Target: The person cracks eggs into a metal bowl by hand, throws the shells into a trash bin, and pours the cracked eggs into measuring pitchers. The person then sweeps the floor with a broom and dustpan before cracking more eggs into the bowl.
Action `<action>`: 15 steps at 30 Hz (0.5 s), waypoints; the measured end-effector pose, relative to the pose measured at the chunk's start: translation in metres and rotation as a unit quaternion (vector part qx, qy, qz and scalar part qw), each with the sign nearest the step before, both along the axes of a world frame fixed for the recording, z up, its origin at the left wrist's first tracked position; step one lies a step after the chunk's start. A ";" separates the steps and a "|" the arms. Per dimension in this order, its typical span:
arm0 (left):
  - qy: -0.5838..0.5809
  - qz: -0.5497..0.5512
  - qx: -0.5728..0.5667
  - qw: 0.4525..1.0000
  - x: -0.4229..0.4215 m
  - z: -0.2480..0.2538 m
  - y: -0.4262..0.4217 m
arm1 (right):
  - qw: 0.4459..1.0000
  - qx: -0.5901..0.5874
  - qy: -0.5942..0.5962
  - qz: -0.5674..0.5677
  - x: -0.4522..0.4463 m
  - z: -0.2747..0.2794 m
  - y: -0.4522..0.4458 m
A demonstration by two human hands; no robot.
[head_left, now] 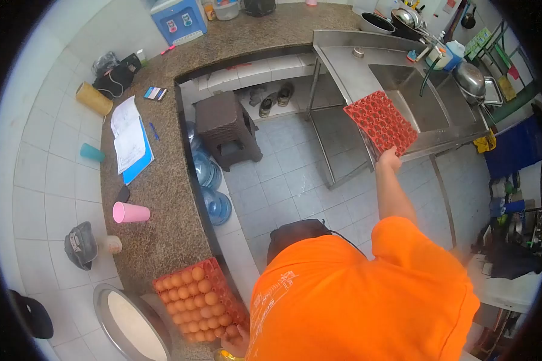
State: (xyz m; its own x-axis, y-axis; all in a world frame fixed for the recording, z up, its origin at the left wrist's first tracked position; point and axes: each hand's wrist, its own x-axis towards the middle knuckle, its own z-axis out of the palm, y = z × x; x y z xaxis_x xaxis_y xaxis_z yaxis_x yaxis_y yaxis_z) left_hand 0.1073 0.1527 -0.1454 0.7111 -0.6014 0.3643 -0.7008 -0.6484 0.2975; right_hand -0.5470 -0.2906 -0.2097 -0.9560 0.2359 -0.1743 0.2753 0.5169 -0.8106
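My right hand (389, 160) grips the near corner of a red egg tray (381, 122) with no eggs in its cups. The tray is held out at arm's length over the front edge of the steel sink. My left hand (238, 343) is at the bottom, by the corner of a second red egg tray (227, 292) on the granite counter. Brown eggs (193, 304) fill most of that tray. The left fingers lie close to the corner egg, mostly hidden, so their grip is unclear. A shiny yellow object (226, 356) shows partly below them.
A large metal bowl (129, 325) with pale contents stands left of the eggs. On the counter (168, 228) are a pink cup (131, 212), papers (129, 138) and a phone (155, 93). A brown stool (226, 126) and blue water jugs (214, 204) stand below. The sink (349, 66) has a metal frame.
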 end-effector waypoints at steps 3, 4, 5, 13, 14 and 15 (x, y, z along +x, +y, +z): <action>0.049 0.011 -0.051 0.997 -0.001 -0.001 0.009 | 0.998 0.013 -0.060 0.018 0.012 0.008 -0.001; 0.077 0.014 -0.085 0.993 -0.003 -0.002 0.012 | 0.996 0.042 -0.072 0.026 0.017 0.010 0.001; 0.116 0.016 -0.130 0.985 -0.004 -0.004 0.016 | 0.994 0.071 -0.082 0.033 0.022 0.012 0.004; 0.423 0.119 -0.308 0.844 -0.035 0.022 0.034 | 0.891 0.182 0.221 0.352 0.228 0.058 0.010; 0.602 0.228 -0.526 0.555 -0.036 0.039 0.020 | 0.798 0.068 0.271 0.534 0.271 0.049 0.014; 0.634 0.157 -0.555 0.515 -0.033 0.029 0.029 | 0.671 -0.052 0.295 0.678 0.311 0.045 0.019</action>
